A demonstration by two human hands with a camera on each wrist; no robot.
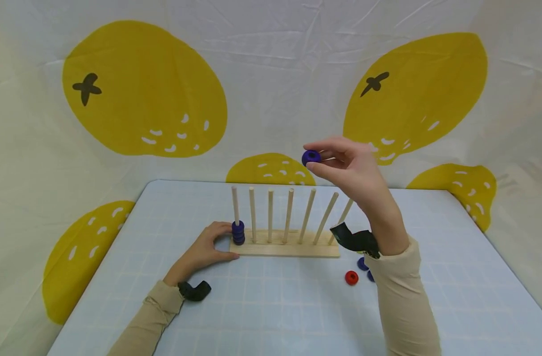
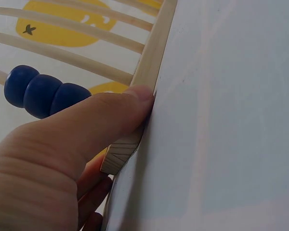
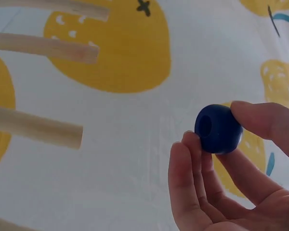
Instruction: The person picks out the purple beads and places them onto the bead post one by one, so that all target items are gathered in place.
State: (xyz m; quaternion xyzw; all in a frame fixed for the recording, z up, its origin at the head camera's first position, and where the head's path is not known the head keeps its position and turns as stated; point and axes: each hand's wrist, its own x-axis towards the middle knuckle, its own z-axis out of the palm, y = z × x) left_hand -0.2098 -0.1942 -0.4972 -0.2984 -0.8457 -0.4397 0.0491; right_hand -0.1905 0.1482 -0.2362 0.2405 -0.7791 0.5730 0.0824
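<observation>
A blue bead (image 1: 311,157) with a hole through it is pinched between the thumb and fingers of my right hand (image 1: 355,170), up above the peg tops. In the right wrist view the bead (image 3: 217,129) faces the pegs with its hole. My left hand (image 1: 204,249) grips the left end of the wooden peg rack (image 1: 289,250), thumb along the front edge of its base. Several upright pegs stand in a row on it. Blue beads (image 1: 238,233) are stacked on the leftmost peg; three of them (image 2: 43,94) show in the left wrist view.
A red bead (image 1: 351,278) lies on the table (image 1: 271,306) right of the rack. Blue beads (image 1: 362,264) lie near it, partly hidden by the right forearm. Behind the table hangs a white cloth (image 1: 280,99) printed with yellow fruit.
</observation>
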